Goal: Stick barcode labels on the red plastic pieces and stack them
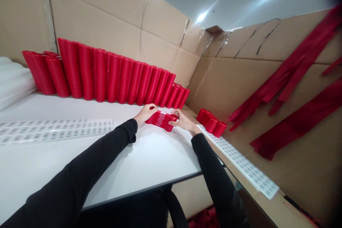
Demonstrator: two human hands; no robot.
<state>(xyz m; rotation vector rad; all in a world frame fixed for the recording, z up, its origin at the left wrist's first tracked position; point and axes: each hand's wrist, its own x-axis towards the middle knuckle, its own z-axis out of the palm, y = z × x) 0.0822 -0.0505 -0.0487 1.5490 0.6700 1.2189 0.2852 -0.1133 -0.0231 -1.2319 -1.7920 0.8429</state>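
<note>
A red piece [159,120] with small pale writing and a white label is near the far right corner of the white tabletop [149,156]. I can't tell if it touches the top. The left hand [146,113] has its grip closed on the left end. The right hand [182,120] has its grip closed on the right end. Tall red rolls [117,78] stand in a row along the far edge. A sticker sheet [56,131] lies toward the left edge. Small red rolls [211,123] sit by the right edge, at one end of another sheet [240,160].
</note>
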